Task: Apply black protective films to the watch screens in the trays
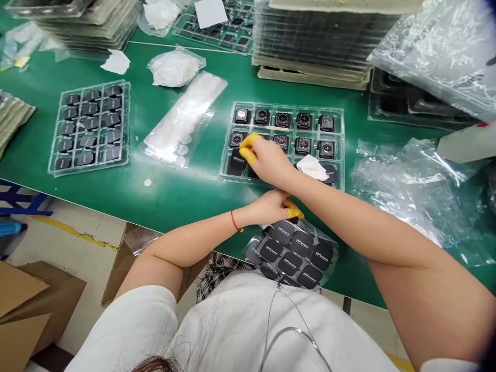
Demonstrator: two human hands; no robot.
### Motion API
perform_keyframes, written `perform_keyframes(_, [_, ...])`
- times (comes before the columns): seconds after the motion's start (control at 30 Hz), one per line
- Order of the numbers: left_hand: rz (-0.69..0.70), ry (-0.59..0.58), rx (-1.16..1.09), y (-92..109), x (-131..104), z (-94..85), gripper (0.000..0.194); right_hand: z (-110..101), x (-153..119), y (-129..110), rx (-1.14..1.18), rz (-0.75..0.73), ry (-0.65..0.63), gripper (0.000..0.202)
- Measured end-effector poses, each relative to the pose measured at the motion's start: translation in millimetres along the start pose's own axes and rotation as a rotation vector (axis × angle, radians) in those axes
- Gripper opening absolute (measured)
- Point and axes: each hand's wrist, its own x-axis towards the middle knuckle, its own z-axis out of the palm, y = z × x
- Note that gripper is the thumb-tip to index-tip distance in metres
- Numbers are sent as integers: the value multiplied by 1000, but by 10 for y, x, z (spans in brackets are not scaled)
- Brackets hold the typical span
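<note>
My right hand point(269, 157), with yellow finger cots, is over a clear compartment tray point(341, 121). Its fingertips pinch a black rounded-square film point(237, 159) with white lettering at the front left compartment. Black watch bodies point(282, 120) lie back side up in the rear two rows. A white cloth point(312, 168) rests on the front right compartments, beside another black piece. Closer to my body, my left hand point(277, 207) has its fingers closed on the upper edge of a clear sheet of similar black films point(289, 262); part of its grip is hidden.
To the left stands a tray of black lettered pieces point(88, 139). Between the trays lies a clear bag strip with white discs point(182, 126). Tall tray stacks point(310, 46) stand at the back. Crumpled plastic bags point(411, 191) lie on the right. Cardboard boxes point(50, 299) are on the floor.
</note>
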Motion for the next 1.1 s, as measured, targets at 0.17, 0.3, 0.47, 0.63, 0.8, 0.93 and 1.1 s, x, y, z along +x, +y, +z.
perform_keyframes(0.17, [33, 32, -72, -51, 43, -87, 21, 129, 338, 52, -244, -158, -52, 29])
perform_keyframes(0.3, [55, 93, -113, -48, 27, -135, 34, 127, 584, 98, -304, 16, -70, 33])
perform_keyframes(0.47, [104, 146, -162, -21, 4, -156, 25, 74, 676, 112, -130, 71, -61, 29])
perform_keyframes(0.63, [117, 326, -319, 120, -22, -165, 26, -352, -13, 156, -30, 48, 193, 22])
perform_keyframes(0.8, [214, 231, -375, 156, -25, -79, 53, -589, -999, 291, 27, -35, 154, 26])
perform_keyframes(0.93, [198, 137, -144, 126, -48, 44, 63, -539, -1383, 474, 179, -69, 53, 25])
perform_keyframes(1.1, [164, 73, 115, 77, -78, 153, 84, -400, -1412, 577, 371, 136, 117, 20])
